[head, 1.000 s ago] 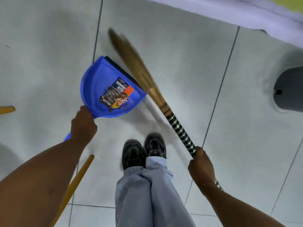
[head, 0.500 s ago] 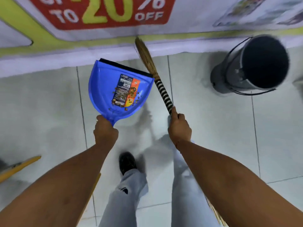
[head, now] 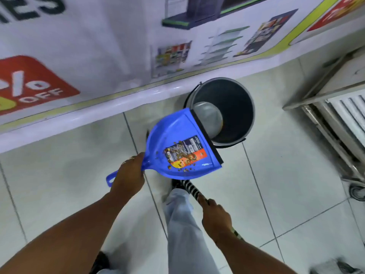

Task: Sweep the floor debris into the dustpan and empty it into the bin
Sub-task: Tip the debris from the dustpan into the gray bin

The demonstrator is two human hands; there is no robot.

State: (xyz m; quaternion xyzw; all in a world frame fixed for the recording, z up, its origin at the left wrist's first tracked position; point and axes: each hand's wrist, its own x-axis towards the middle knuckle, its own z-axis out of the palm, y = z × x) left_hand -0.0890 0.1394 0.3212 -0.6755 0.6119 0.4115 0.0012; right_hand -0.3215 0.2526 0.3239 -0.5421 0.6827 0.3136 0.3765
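My left hand [head: 129,174] grips the handle of a blue dustpan [head: 173,139], held off the floor. Its black front lip reaches over the near rim of a grey bin [head: 240,113]. Brown crumbs of debris [head: 184,168] lie on the pan's printed label and near its lower side. My right hand [head: 214,216] holds the black-and-white striped handle of a broom [head: 188,185], which runs under the dustpan; the bristles are hidden.
A white counter base with a printed sale banner [head: 83,62] runs along the far side of the tiled floor. A metal trolley with a wheel [head: 339,123] stands right of the bin. My legs in grey trousers [head: 185,230] are below the dustpan.
I have walked to the bin. The dustpan has swung right, its lip now over the bin's rim. The broom has dropped low, under the pan.
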